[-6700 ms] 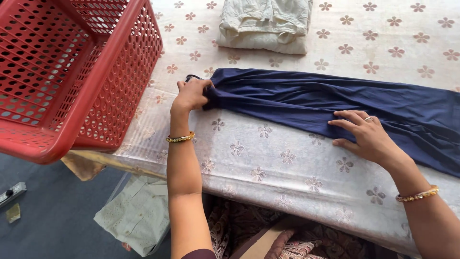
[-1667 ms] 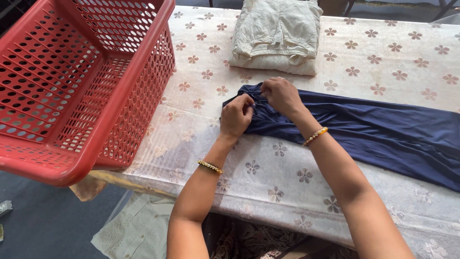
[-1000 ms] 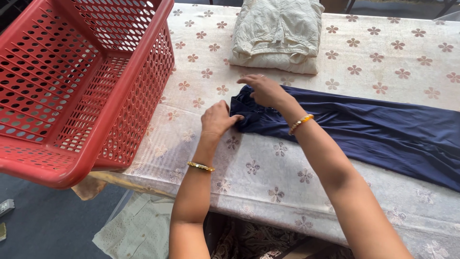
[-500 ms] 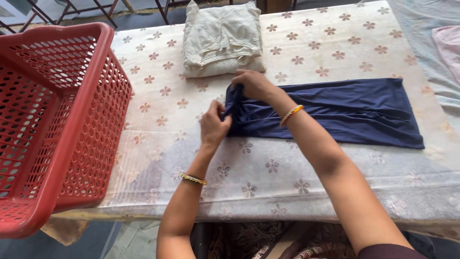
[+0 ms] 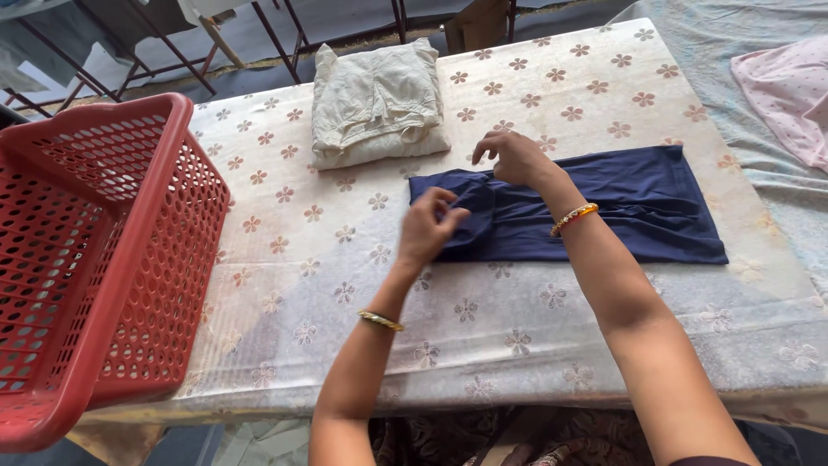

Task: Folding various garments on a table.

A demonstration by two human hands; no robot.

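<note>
On the flowered worktop [image 5: 535,319], mid-frame, the left hand [image 5: 429,229] is pinching the half-folded navy garment [image 5: 638,207]; the right hand [image 5: 515,157] is resting open above its fold; a beige garment [image 5: 377,103] is lying folded already.

A red perforated plastic basket [image 5: 95,259] is seen at the left edge of the desk [image 5: 535,345], which is covered by a pale cloth printed with brown flowers. A folded cream garment [image 5: 375,103] is laid near the far edge. A pink dotted fabric [image 5: 789,91] is spread at the far right.
</note>
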